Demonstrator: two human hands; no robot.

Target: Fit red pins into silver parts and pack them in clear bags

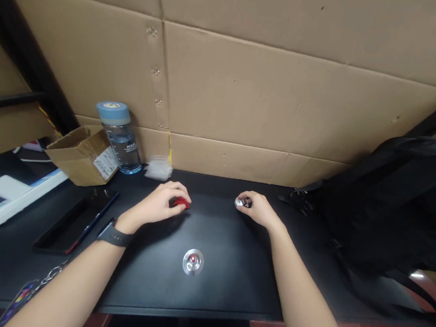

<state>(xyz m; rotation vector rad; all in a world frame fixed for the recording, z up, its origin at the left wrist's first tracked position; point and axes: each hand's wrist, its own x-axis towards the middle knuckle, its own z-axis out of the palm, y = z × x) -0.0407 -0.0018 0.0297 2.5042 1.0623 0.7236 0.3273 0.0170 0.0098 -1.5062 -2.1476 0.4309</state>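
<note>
My left hand (162, 202), with a dark watch on its wrist, is curled around a small red openwork object (181, 202) over the black table. Thumb and fingers sit on either side of it, and part of it is hidden. Across from it, my right hand (259, 208) is closed on a small shiny silver object (240, 202); its dark part shows by the fingers, and I cannot make out its kind. Between my forearms, nearer the table's front edge, a small round metal dish (185, 264) lies on the table with a small red spot in its middle.
At left are a blue-lidded water bottle (124, 147), an open cardboard box (77, 163), a dark phone or tablet (77, 222), a keychain (53, 272) and a clear plastic packet (159, 168). A black backpack (387, 200) stands right. Cardboard (286, 98) walls the back.
</note>
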